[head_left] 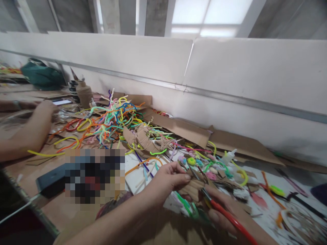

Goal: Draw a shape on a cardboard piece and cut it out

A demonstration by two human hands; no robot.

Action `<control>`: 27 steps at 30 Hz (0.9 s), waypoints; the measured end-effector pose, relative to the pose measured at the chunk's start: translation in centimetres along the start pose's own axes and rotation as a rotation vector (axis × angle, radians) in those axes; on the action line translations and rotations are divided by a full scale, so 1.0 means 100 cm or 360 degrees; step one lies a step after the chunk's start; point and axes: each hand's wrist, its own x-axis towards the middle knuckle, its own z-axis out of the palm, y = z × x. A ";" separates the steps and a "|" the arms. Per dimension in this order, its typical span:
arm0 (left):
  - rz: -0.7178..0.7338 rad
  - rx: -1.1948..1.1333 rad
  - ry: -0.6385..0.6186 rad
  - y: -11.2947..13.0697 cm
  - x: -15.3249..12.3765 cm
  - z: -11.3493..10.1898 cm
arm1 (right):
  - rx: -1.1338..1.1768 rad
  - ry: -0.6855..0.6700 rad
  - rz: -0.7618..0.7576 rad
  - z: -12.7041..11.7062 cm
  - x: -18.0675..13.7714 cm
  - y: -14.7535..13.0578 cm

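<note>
My left hand (167, 180) is closed, thumb and fingers pinching a small piece of brown corrugated cardboard (192, 190). My right hand (228, 209) is wrapped round red-handled pliers (231, 217), whose metal head lies against the cardboard's right side. A thin dark metal point shows above the cardboard; I cannot tell whether it belongs to the pliers. Green and lilac fuzzy stems (187, 206) lie just below the piece. Cut cardboard shapes, one a crescent (130, 136), rest on the pile beyond my left hand.
A heap of coloured pipe cleaners (112, 119) and red-and-yellow-handled scissors (78, 125) lie left of centre. Another person's arm (33, 127) rests at the left. Cardboard strips (178, 127) line the wall. A white glue bottle (228, 156) and a black hammer-like tool (305, 206) are at right.
</note>
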 end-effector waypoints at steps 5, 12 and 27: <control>0.0029 -0.0018 0.0006 -0.001 0.000 0.000 | 0.0019 0.0066 -0.0008 0.004 0.002 0.007; 0.0104 -0.0077 0.0026 -0.002 0.000 0.001 | 0.0038 0.0159 0.0021 0.012 -0.002 0.016; 0.0082 -0.0155 0.0013 -0.011 0.003 0.002 | 0.0118 0.0038 -0.0013 0.007 0.001 0.000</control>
